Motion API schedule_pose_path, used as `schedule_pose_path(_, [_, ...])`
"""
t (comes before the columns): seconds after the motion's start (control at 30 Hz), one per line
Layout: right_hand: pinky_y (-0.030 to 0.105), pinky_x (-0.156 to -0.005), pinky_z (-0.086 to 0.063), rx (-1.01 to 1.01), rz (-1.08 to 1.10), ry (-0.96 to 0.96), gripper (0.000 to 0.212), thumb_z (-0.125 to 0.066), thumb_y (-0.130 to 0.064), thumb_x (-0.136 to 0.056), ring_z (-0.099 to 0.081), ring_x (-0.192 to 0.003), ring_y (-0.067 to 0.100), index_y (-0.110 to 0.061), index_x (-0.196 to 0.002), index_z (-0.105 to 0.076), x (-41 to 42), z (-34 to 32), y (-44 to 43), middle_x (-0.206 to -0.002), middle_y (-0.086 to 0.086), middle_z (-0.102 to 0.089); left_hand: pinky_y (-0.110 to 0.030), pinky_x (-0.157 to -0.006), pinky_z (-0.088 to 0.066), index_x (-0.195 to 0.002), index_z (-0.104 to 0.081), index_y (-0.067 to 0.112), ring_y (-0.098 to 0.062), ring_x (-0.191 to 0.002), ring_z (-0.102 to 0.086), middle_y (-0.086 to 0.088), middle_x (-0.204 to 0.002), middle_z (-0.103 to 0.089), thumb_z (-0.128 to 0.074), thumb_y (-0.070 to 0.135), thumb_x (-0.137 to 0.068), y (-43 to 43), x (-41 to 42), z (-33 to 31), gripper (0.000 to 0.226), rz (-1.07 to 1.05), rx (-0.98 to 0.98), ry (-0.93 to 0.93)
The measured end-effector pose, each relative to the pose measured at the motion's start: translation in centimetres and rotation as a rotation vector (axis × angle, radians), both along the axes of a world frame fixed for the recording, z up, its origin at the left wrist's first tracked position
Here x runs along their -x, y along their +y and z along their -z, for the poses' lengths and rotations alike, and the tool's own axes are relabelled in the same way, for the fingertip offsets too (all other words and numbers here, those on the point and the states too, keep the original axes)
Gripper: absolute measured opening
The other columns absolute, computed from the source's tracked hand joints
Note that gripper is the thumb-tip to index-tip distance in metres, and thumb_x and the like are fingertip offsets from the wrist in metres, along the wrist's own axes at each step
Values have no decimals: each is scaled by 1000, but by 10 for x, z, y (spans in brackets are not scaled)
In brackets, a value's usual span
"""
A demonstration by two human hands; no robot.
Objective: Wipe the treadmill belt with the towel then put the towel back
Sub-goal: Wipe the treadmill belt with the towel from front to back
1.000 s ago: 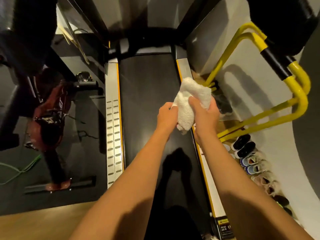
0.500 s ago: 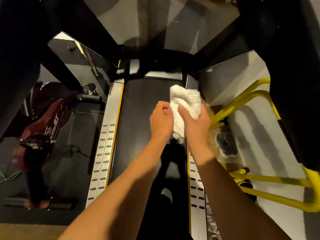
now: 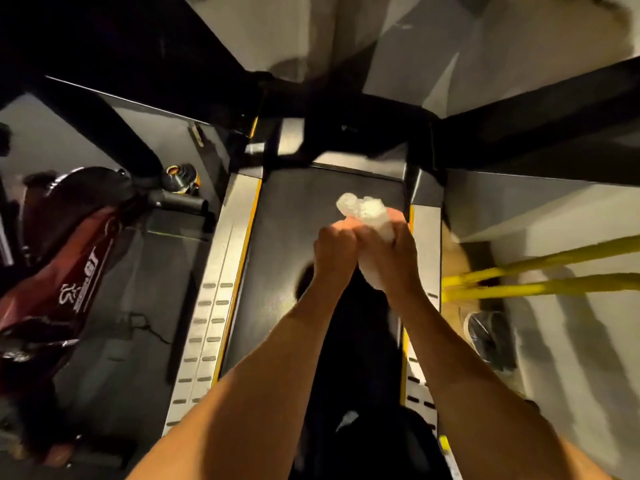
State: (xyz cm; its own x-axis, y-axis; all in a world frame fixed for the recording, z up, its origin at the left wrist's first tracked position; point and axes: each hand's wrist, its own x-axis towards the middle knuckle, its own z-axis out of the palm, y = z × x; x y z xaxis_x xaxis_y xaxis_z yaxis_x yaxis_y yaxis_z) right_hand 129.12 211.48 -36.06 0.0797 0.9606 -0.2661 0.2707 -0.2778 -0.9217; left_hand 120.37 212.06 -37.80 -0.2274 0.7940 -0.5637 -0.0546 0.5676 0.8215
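Both our hands are clamped together on the towel (image 3: 363, 210) over the belt (image 3: 287, 244).
Our left hand (image 3: 334, 249) and right hand (image 3: 389, 259) press side by side, fingers curled round the white towel, which pokes out past them in a blurred, crumpled wad above the belt's far right part; we cannot tell whether it touches the belt. A grey side rail (image 3: 214, 289) runs along the belt's left edge. Farther left of the belt stands a red machine (image 3: 69, 251); to the belt's right lie two yellow bars (image 3: 540, 271).

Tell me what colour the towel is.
White. The head view shows the towel bunched in the left hand and right hand over the black belt.
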Motion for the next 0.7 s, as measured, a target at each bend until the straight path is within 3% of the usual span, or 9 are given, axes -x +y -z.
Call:
schedule_pose_path(0.13, [12, -71, -49, 57, -92, -58, 41, -68, -41, -89, -60, -92, -1, -33, -124, -50, 16, 110, 54, -106, -15, -60, -51, -87, -55, -105, -65, 18, -26, -97, -67, -7, -102, -70, -43, 37, -76, 56, 26, 105, 41, -142, 49, -24])
schedule_pose_path(0.2, [19, -79, -53, 64, -124, -92, 44, -69, -44, -88, -61, -97, 0, -35, -126, -50, 21, 171, 72, -110, -16, -61, -51, -85, -55, -97, -65, 18, -27, -94, -67, -9, -96, -70, -44, 35, -77, 76, 32, 153, 34, -146, 39, -6])
schedule_pose_path(0.27, [16, -80, -52, 96, -97, -77, 46, -70, -41, -88, -60, -96, -8, -33, -129, -51, 28, 227, 89, -107, -19, -61, -47, -83, -56, -91, -67, 17, -22, -88, -67, -4, -89, -69, -48, 32, -83, 91, 37, 204, 26, -128, 46, 97])
schedule_pose_path(0.33, [4, -67, -44, 150, -79, -78, 41, -67, -42, -89, -57, -84, -16, -35, -127, -53, 36, 268, 105, -96, -27, -57, -43, -79, -57, -86, -68, 13, -16, -79, -64, 1, -80, -67, -50, 24, -90, 109, 41, 252, 22, -143, 67, 168])
schedule_pose_path(0.4, [5, -65, -41, 184, -101, -133, 36, -65, -45, -90, -55, -79, -12, -38, -124, -53, 41, 304, 123, -90, -28, -54, -40, -70, -53, -78, -66, 10, -15, -69, -58, 1, -69, -62, -52, 21, -90, 128, 46, 291, 21, -150, 97, 166])
schedule_pose_path(0.47, [17, -71, -50, 161, -91, -168, 32, -68, -43, -88, -59, -83, -4, -35, -117, -56, 40, 340, 148, -92, -21, -60, -37, -67, -52, -74, -64, 10, -16, -67, -59, -1, -67, -63, -55, 24, -84, 154, 51, 328, 20, -117, 111, 111])
schedule_pose_path(0.57, [24, -71, -52, 147, -158, -276, 29, -74, -30, -83, -63, -83, 10, -25, -107, -58, 40, 400, 198, -92, -9, -65, -45, -75, -59, -90, -69, 22, -24, -81, -70, -4, -84, -72, -50, 39, -71, 189, 61, 388, 32, -38, 101, 54])
schedule_pose_path(0.63, [26, -70, -52, 191, -229, -288, 26, -75, -24, -82, -64, -83, 16, -18, -103, -59, 38, 436, 234, -90, -6, -65, -44, -74, -60, -98, -67, 18, -30, -83, -70, -9, -89, -72, -51, 34, -79, 208, 66, 425, 30, 70, 105, -15])
schedule_pose_path(0.7, [40, -75, -54, 236, -303, -354, 25, -68, -27, -80, -66, -88, 28, -11, -98, -63, 30, 468, 263, -93, 6, -69, -37, -70, -58, -97, -66, 16, -28, -81, -67, -9, -89, -70, -55, 26, -91, 230, 70, 458, 17, 209, 128, -36])
